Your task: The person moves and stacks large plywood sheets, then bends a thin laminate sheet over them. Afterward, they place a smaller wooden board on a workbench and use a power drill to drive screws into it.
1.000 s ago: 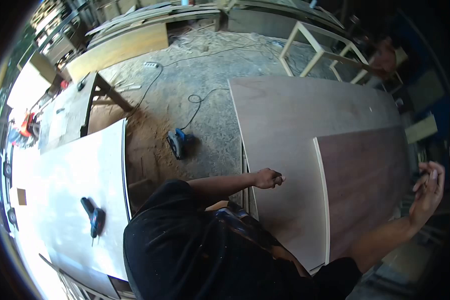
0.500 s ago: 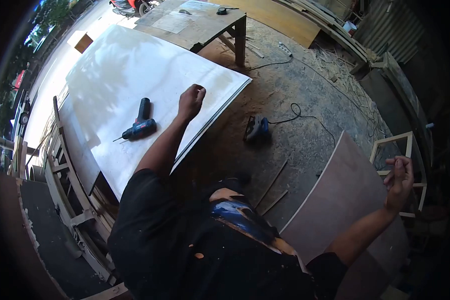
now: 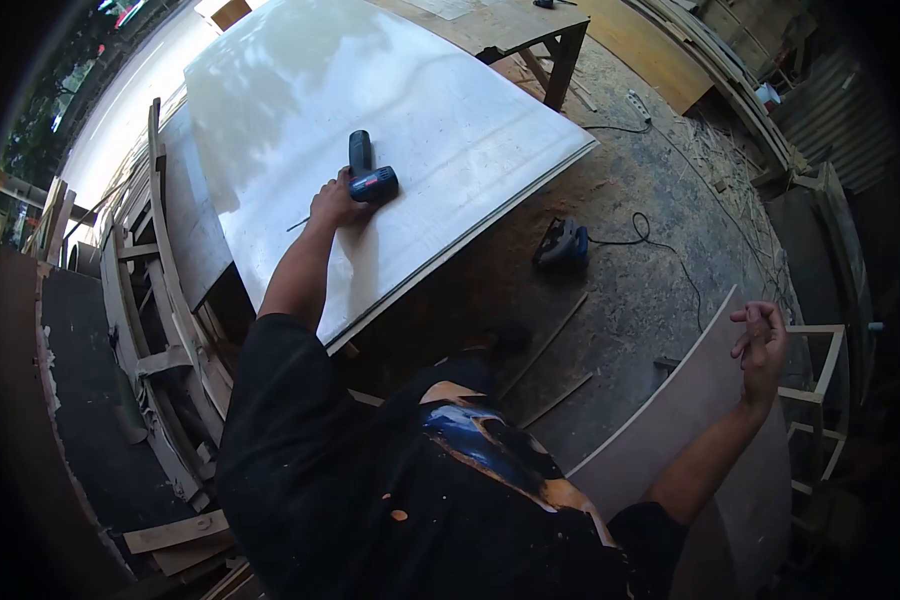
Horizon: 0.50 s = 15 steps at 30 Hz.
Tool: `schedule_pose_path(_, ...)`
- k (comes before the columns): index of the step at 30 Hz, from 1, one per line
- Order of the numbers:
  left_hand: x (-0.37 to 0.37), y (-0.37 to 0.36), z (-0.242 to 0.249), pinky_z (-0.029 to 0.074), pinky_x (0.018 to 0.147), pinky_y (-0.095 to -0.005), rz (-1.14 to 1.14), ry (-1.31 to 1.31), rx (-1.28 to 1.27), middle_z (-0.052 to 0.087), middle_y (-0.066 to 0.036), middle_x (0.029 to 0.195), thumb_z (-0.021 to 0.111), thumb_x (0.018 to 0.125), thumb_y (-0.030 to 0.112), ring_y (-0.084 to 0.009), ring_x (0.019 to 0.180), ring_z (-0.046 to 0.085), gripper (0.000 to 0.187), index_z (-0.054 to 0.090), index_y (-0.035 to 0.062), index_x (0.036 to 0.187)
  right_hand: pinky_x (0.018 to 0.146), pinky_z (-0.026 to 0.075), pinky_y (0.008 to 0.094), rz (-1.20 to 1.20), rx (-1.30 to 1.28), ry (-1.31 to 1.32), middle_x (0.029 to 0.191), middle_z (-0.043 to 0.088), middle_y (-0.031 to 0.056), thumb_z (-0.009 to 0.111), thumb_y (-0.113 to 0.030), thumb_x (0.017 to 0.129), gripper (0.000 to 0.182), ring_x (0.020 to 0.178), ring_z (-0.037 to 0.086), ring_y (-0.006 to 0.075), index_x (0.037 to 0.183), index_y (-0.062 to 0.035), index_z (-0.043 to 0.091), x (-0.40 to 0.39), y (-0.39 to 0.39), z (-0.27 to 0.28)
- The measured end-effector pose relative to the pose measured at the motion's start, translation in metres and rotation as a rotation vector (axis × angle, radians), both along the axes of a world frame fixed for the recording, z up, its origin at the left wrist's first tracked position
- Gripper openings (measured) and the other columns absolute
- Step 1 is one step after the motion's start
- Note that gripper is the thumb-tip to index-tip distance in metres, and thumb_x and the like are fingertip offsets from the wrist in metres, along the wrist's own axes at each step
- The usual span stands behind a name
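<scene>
A cordless drill (image 3: 375, 184) lies on the large white-topped sheet (image 3: 450, 120), its handle pointing away from me and its long bit toward the left. My left hand (image 3: 336, 205) is closed around its front end, partly hiding the chuck. Off to the right, my right hand (image 3: 762, 348) is raised over a curved thin plywood panel (image 3: 660, 430). Its fingers are curled in toward the palm, and I cannot tell whether something small is in them.
A corded power tool (image 3: 562, 245) sits on the dusty floor beyond the sheet's edge, near thin wood strips (image 3: 550, 345). A wooden table (image 3: 490, 25) stands behind. Timber frames (image 3: 160, 300) line the left side; a light wooden frame (image 3: 820, 370) stands at the right.
My left hand has moved from above the sheet onto the drill and closed on its front end. The view has shifted left, and my right hand keeps its raised, curled pose.
</scene>
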State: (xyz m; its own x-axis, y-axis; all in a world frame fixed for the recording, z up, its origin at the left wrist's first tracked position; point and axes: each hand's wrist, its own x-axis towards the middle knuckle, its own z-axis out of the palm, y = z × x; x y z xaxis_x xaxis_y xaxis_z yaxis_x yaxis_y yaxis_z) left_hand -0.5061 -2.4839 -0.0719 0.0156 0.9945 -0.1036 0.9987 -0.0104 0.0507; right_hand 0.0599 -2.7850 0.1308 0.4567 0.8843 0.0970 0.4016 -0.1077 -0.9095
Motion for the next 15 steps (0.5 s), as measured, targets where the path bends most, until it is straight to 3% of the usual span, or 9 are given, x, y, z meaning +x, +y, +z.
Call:
schedule_pose_path(2,0.011,-0.024,0.001,0.045,0.086,-0.0402,0.086,-0.130,0.023,0.056,-0.016,0.111,0.068,0.062,0.054,-0.0308,0.102,0.055,0.092,0.027,0.0128,0.133,0.045,0.033,0.0177,0.018,-0.047,0.037,0.078,0.060,0.0078,0.056,-0.029,0.086,0.027,0.050,0.044,0.0041,0.089,-0.0025,0.053,-0.031,-0.032,-0.009)
schedule_pose_path(7,0.026,-0.089,0.017,0.046,0.084,-0.0395,0.085,-0.164,0.040,0.057,-0.016,0.111,0.067,0.063,0.054,-0.0292,0.101,0.057,0.089,0.030,0.0132,0.132,0.046,0.037,0.0187,-0.078,-0.073,0.108,0.078,0.060,0.0079,0.057,-0.030,0.085,0.029,0.053,0.046,0.0053,0.089,-0.0018,0.053,-0.072,-0.142,-0.035)
schedule_pose_path(15,0.002,-0.118,0.037,0.046,0.083,-0.0383,0.259,-0.198,0.052,0.058,-0.015,0.108,0.065,0.066,0.056,-0.0284,0.100,0.058,0.085,0.032,0.0142,0.132,0.038,0.032,0.0162,-0.424,-0.069,0.080,0.077,0.058,0.0051,0.051,-0.035,0.089,0.028,0.043,0.043,0.0037,0.092,-0.0074,0.053,-0.028,-0.299,-0.064)
